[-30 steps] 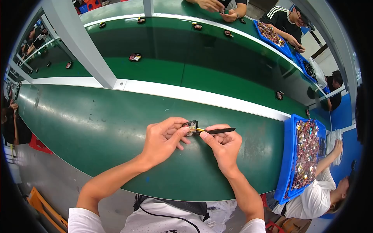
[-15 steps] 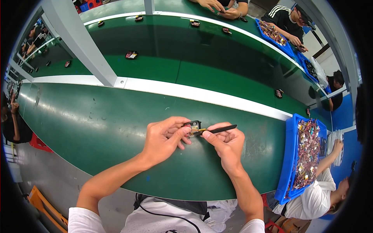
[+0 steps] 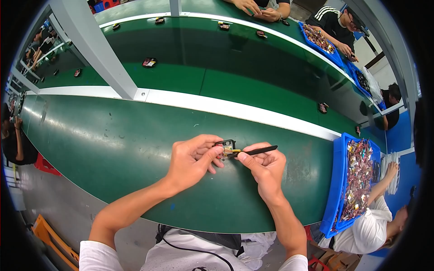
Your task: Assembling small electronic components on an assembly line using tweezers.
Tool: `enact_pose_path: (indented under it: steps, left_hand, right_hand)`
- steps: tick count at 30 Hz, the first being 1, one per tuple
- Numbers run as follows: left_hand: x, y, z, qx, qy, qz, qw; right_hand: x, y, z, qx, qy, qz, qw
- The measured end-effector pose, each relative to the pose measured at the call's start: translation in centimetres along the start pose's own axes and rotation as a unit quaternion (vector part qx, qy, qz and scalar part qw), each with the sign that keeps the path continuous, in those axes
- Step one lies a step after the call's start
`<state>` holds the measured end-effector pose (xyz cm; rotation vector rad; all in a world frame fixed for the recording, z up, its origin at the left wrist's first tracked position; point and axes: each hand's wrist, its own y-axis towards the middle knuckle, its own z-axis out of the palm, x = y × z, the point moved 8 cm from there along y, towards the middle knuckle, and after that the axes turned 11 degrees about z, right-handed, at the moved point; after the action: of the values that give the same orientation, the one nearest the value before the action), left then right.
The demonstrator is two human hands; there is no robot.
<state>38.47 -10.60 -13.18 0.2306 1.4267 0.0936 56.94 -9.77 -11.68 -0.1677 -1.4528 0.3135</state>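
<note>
Above the green table, my left hand (image 3: 192, 160) is closed on a small black plastic housing (image 3: 232, 142), pinched between thumb and fingers. Pale and reddish parts show inside its frame; finer details are too small to tell. My right hand (image 3: 266, 169) grips a slim black tool (image 3: 260, 151) with a yellowish tip; its exact kind is unclear. The tip meets the right side of the housing, close to my left thumb.
Beyond a white rail (image 3: 217, 109) runs a green conveyor belt (image 3: 181, 83) carrying several small black housings (image 3: 149, 62). At the right, a blue tray (image 3: 335, 189) holds many small wired parts. A grey post (image 3: 97, 49) rises at the left. Other people work across the belt and at both sides.
The housings on the belt have shifted slightly left. Both my hands stay almost in place, still holding the housing and the black tool together.
</note>
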Motion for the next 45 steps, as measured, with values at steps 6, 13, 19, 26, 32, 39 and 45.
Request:
enact_pose_path:
  steps: [6, 13, 19, 26, 32, 39, 45]
  left_hand:
    - [0.2, 0.0, 0.1, -0.002, -0.010, -0.024, 1.000]
    - [0.2, -0.1, 0.0, -0.013, -0.019, -0.040, 0.999]
    - [0.9, 0.1, 0.0, 0.009, -0.071, -0.086, 0.994]
    - [1.3, 0.1, 0.4, 0.038, -0.105, -0.095, 0.989]
    - [1.3, 0.2, 0.3, 0.039, -0.119, -0.089, 0.988]
    - [1.3, 0.3, 0.2, 0.045, -0.118, -0.082, 0.989]
    - [1.2, 0.2, 0.2, 0.045, -0.122, -0.082, 0.988]
  right_hand:
    - [-0.2, 0.2, -0.1, 0.010, -0.005, 0.015, 1.000]
    - [-0.2, 0.3, 0.1, 0.028, -0.014, 0.029, 0.999]
    - [-0.3, 0.1, 0.0, 0.017, 0.000, 0.004, 1.000]
    - [0.5, -0.6, -0.2, -0.012, -0.058, -0.145, 0.988]
    - [1.4, -1.2, 0.2, -0.030, -0.119, -0.214, 0.969]
    - [1.7, -1.6, 0.6, -0.030, -0.159, -0.256, 0.953]
    - [1.5, -1.5, 0.5, -0.035, -0.158, -0.252, 0.954]
